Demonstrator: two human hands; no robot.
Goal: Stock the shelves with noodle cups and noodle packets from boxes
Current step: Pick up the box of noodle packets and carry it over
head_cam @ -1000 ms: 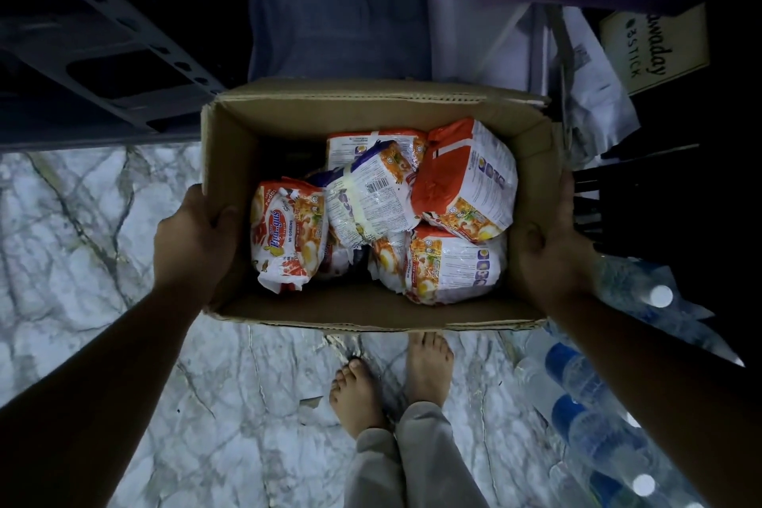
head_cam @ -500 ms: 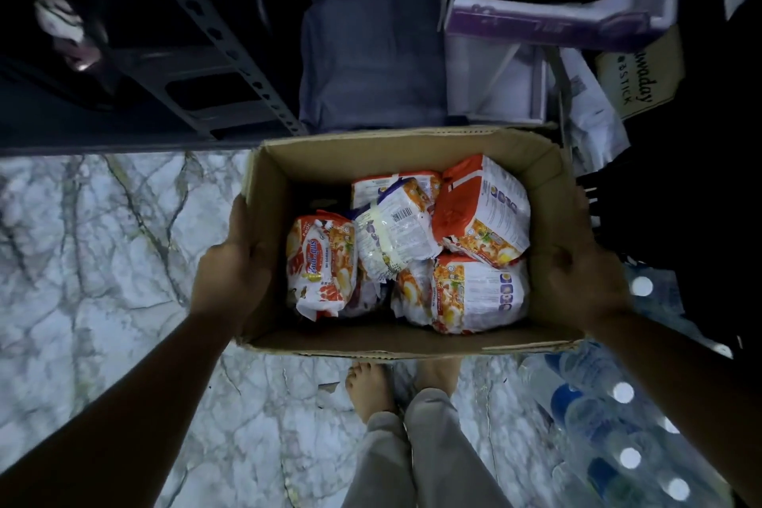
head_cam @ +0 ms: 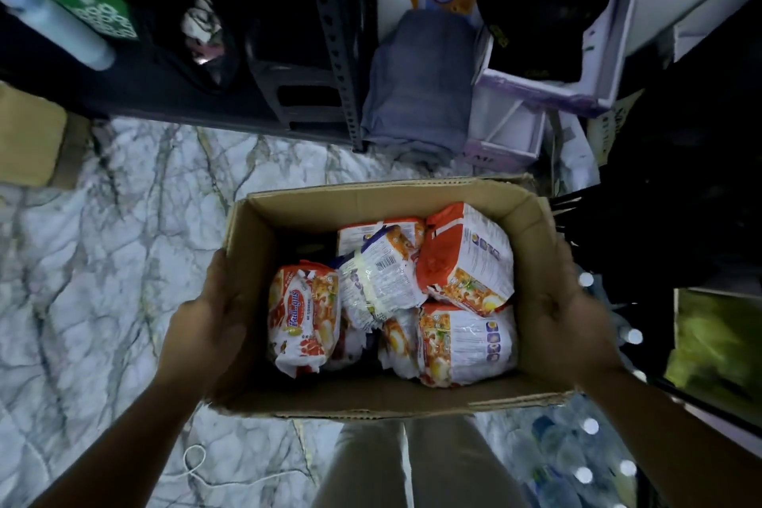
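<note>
Floor (head_cam: pixel 103 301): pale veined marble in dim light; a dark metal rack (head_cam: pixel 342 54) stands ahead, with clutter on its low shelf
Box (head_cam: pixel 371 202): open cardboard, held up in front of my legs (head_cam: pixel 391 466), short of the rack; I cannot see it resting on anything
Packets: the noodle packets (head_cam: pixel 466 260) lie in a loose heap inside the box, crowded toward its right side; none is on a shelf yet
Left hand (head_cam: pixel 206 326): grips the box's left wall
Right hand (head_cam: pixel 565 326): grips the right wall the same way
Risk, tilt: my hands hold only the thin side walls; if one buckles or I tip the box, I expect the loose packets to slide and spill
Risk, feet: water bottles (head_cam: pixel 577 466) crowd the floor just beside my right leg, and a string (head_cam: pixel 198 462) lies on my left; the box hides my feet, so a stumble seems possible
Risk, rack: the box's far corner could catch the rack's post as I step in
</note>
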